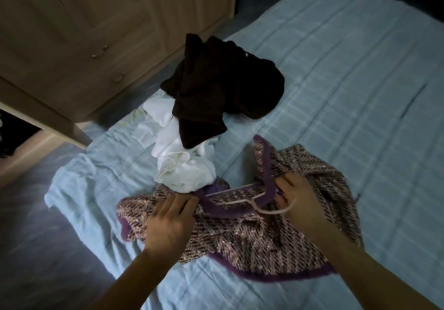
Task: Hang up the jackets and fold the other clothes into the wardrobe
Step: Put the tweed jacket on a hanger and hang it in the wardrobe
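A purple-trimmed tweed jacket [252,233] lies spread on the pale blue bed [348,93] with a white hanger [242,195] tucked into its neckline. The left hand [169,221] rests on the left shoulder, fingers pinching the collar edge, while the right hand [300,204] grips the collar by the hanger's hook. Just beyond, a white garment [177,158] and a dark brown one [216,89] sit heaped beside the wooden wardrobe [72,33].

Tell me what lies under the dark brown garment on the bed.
A crumpled white garment shows beneath the dark brown garment, on the light blue quilt. Anything deeper in the pile is covered.
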A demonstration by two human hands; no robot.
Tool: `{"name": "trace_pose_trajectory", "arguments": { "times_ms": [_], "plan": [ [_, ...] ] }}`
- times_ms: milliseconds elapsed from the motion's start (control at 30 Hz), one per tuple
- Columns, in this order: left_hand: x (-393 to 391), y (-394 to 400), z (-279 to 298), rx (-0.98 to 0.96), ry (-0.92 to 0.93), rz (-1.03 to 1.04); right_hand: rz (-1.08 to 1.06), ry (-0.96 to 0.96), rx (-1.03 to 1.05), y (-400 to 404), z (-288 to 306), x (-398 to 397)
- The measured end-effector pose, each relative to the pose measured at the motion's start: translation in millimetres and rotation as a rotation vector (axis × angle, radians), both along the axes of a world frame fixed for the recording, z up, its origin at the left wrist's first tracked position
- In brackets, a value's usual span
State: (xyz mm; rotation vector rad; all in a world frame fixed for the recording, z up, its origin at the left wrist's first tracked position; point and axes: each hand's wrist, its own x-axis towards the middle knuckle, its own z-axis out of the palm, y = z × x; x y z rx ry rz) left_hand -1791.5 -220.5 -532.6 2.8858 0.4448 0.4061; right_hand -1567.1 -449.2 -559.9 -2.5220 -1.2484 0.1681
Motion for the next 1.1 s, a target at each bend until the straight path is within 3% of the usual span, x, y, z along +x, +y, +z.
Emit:
{"name": "trace_pose_trajectory", "arguments": {
  "times_ms": [300,567,767,1100],
  "plan": [
    [1,-25,90,-0.056,-0.07,-0.047,-0.256,0.145,0.162,-55,94,-31],
    [-8,-42,190,-0.117,-0.053,-0.169,-0.281,0.022,0.43,-97,192,-64],
    [-15,-45,263,-0.224,-0.161,-0.23,-0.245,-0.11,0.596,-111,272,-83],
    [-24,-64,351,-0.411,-0.085,-0.444,-0.24,-0.119,0.656,-138,336,-114]
  ]
}}
